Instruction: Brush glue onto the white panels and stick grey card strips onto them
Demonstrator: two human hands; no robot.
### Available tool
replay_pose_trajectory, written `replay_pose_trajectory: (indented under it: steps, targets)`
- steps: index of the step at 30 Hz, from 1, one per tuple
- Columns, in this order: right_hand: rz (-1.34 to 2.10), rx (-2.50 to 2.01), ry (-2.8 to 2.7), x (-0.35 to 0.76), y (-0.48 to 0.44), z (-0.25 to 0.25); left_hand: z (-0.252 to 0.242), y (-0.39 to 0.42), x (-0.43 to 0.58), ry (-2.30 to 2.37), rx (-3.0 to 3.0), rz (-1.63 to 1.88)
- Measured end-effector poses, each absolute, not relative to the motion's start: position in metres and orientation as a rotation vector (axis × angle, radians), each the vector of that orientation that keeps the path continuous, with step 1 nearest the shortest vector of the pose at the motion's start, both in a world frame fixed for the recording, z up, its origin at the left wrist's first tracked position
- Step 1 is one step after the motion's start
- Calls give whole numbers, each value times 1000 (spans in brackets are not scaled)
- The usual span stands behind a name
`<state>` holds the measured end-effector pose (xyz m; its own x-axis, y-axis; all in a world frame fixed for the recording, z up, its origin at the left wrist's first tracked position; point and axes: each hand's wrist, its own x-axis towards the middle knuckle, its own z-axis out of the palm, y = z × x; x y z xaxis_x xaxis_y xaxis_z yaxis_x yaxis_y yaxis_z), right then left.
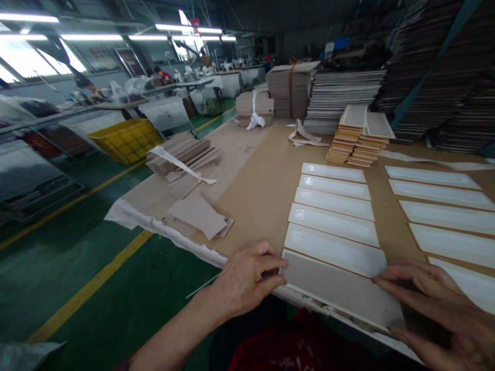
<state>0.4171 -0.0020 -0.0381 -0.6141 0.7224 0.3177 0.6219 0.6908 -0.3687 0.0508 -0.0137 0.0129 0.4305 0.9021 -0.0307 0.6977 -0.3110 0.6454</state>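
Note:
A grey cardboard strip point(336, 286) lies at the front edge of the table, over or in place of the nearest strip in a column. My left hand point(253, 278) pinches its left end between thumb and fingers. At the other end, the fingertips and thumb of my right hand point(436, 304) grip the strip's right edge. Just beyond it run several glossy white strips point(334, 242) with thin orange-brown edges, lined up in a column. A second column of white strips point(448, 206) lies to the right, partly hidden by my right hand.
Loose grey cardboard pieces point(199, 214) and a cardboard stack point(181, 154) with a white tie are on the left of the table point(255, 190). Stacked orange-edged strips point(348, 139) and tall board piles point(344, 98) stand behind. A yellow basket point(126, 139) sits beyond the green floor aisle.

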Motion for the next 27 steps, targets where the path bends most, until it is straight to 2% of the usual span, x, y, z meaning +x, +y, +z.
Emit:
replay_pose_trajectory:
  steps: [7, 19, 27]
  targets:
    - [292, -1006, -2494, 413, 0, -30, 12, -12, 49, 1323, 2140, 415]
    - [544, -1212, -2503, 407, -11, -9, 7, -10, 47, 1334, 2076, 386]
    - [595, -1224, -2547, 407, -16, 0, 4, -6, 45, 1302, 2085, 391]
